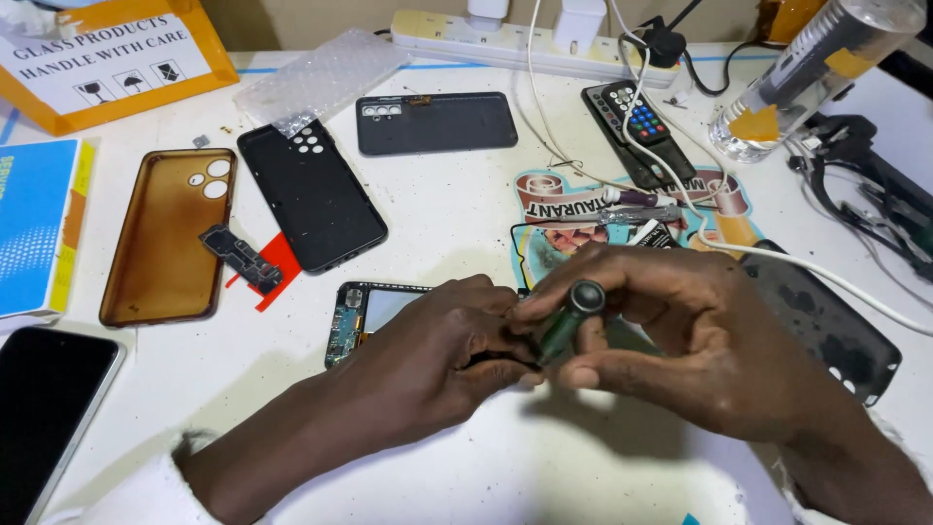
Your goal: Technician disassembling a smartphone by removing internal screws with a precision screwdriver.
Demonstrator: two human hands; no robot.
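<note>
My right hand (680,340) pinches a green-handled screwdriver (569,319); my left hand (442,355), fingers curled shut, steadies the opened phone (364,316) lying near the bench's front edge. The bare board looks fragile, so I'd grip its frame edges only.

White table (457,209): phone cases (160,233), opened phone (364,316), remote (637,126), power strip (505,39).

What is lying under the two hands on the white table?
An opened phone lies under the left hand; only its left end with a circuit board shows. The right hand holds a green screwdriver. The tip is hidden.
</note>
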